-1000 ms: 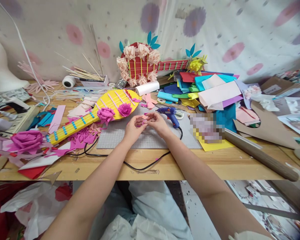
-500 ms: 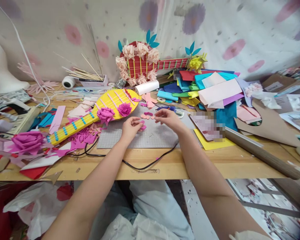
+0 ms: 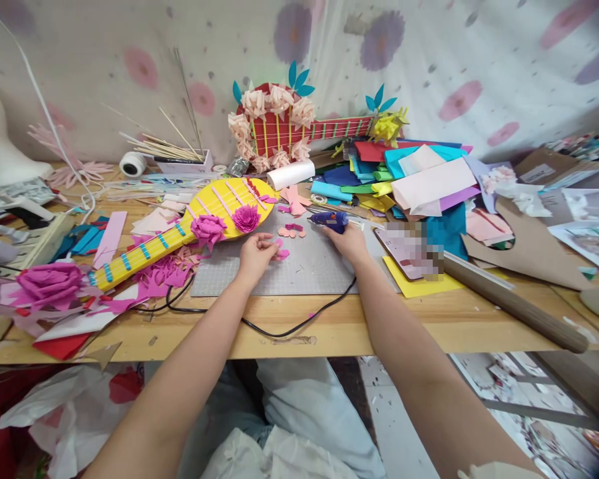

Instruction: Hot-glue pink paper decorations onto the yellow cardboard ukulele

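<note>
My left hand [image 3: 257, 256] is closed in a pinch on a small magenta paper petal [image 3: 282, 253], over the grey cutting mat [image 3: 299, 276]. My right hand [image 3: 350, 242] is wrapped round a dark blue glue gun [image 3: 328, 218], whose nozzle points left. Between the hands, several small peach and magenta paper petals [image 3: 291, 232] lie on the mat. Up and to the left of my left hand lies a yellow paper guitar [image 3: 214, 206] with blue frets, pink strips and magenta paper flowers [image 3: 247, 218].
A red paper guitar [image 3: 274, 126] with peach roses leans at the back. Coloured paper sheets [image 3: 434, 183] are heaped at the right, near a phone [image 3: 402, 249] and a brown tube [image 3: 509, 303]. A black cord [image 3: 289, 332] loops along the front. Magenta scraps [image 3: 162, 276] lie left.
My right hand has moved from beside the small petals to the glue gun and closed round it. My left hand still pinches the magenta petal. The view has shifted slightly.
</note>
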A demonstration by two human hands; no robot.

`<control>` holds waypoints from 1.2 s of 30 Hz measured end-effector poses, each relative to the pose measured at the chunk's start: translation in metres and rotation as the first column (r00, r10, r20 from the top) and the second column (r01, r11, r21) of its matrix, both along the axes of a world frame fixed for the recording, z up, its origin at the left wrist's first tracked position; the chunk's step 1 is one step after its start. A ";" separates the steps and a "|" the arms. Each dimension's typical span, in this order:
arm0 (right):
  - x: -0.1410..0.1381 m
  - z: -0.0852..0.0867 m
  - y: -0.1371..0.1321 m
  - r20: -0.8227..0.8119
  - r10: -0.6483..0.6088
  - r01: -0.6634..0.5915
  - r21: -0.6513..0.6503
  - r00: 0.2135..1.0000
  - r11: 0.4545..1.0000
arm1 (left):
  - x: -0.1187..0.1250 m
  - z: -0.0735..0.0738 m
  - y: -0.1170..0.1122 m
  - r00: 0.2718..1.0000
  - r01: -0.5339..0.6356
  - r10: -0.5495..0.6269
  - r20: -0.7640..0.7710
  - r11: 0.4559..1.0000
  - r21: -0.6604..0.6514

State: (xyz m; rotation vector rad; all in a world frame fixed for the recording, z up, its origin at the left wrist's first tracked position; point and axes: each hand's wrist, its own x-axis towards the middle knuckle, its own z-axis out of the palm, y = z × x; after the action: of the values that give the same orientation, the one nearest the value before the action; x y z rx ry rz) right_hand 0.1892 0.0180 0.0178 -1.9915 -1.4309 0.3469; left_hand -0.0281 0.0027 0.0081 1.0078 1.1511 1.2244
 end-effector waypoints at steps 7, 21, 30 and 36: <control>-0.011 0.017 -0.022 -0.455 0.317 -0.322 0.070 0.832 0.944 | -0.001 0.000 0.000 0.999 -0.033 0.033 -0.016 0.999 -0.006; -0.011 0.031 -0.034 -0.289 0.415 -0.466 -0.136 0.863 0.874 | 0.000 0.004 -0.002 0.998 -0.041 0.041 -0.054 0.999 -0.012; -0.014 0.034 -0.036 -0.243 0.405 -0.451 -0.180 0.882 0.874 | -0.001 0.000 0.000 0.999 -0.032 0.032 -0.037 0.999 0.008; -0.012 0.031 -0.034 -0.239 0.415 -0.457 -0.162 0.878 0.874 | -0.001 0.000 0.000 0.998 -0.032 0.031 -0.051 0.999 -0.009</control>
State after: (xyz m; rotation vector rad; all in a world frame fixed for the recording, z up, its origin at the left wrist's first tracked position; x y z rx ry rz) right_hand 0.1773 -0.0163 0.0485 -1.7100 -1.7680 0.9093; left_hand -0.0287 0.0028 0.0082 1.0225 1.2158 1.2228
